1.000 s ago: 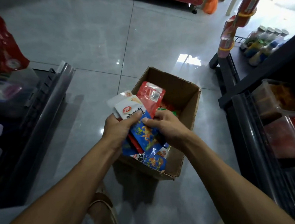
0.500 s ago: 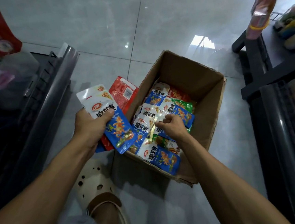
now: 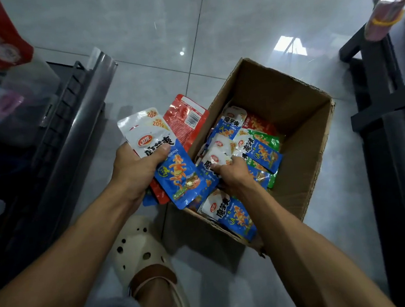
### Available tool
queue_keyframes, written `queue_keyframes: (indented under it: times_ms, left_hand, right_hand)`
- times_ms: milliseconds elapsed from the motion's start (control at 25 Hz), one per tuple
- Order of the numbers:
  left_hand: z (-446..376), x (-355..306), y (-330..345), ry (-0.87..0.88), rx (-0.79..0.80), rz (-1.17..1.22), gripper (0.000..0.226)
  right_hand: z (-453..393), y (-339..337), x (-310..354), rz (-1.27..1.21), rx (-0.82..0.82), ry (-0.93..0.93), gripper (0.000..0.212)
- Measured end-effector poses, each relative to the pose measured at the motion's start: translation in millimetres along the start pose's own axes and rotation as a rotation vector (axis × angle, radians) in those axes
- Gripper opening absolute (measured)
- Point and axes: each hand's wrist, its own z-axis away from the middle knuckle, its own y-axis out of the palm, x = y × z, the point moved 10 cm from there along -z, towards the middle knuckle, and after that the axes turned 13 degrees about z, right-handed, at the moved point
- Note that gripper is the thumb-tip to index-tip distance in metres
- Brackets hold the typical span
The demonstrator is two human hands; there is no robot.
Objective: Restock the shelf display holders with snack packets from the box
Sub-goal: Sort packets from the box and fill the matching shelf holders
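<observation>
Standing open on the floor [image 3: 137, 31], cardboard box [image 3: 288, 111] holding blue, green, red snack packets [image 3: 259, 146], right hand [image 3: 232, 175] pinching one inside, left hand [image 3: 134, 169] grasping a fan of packets [image 3: 173, 170] beside it.

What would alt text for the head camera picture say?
A person's left hand holds a fan of blue and red snack packets while the right hand pinches another inside a cardboard box on a tiled floor.

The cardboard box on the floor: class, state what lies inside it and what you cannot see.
Inside the cardboard box lie loose snack packets, blue, green and red. The right hand grips one there. Packets underneath and the box bottom beneath them are covered.
</observation>
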Motion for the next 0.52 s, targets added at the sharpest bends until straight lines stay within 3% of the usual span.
queue_keyframes:
  times_ms: [160, 320, 520]
  left_hand:
    - [7.0, -10.6, 3.1, 0.004, -0.033, 0.075, 0.016]
    - [26.5, -35.9, 32.2, 0.053, -0.018, 0.068, 0.015]
    - [76.2, -54.3, 89.1, 0.049, 0.09, 0.017, 0.012]
  right_hand:
    - [27.4, -62.2, 30.3, -0.031, -0.087, -0.106, 0.062]
    - [81.3, -125.7, 66.7, -0.026, -0.076, -0.279, 0.024]
    - [162.2, -165.8, 78.8, -0.156, 0.1, -0.388, 0.029]
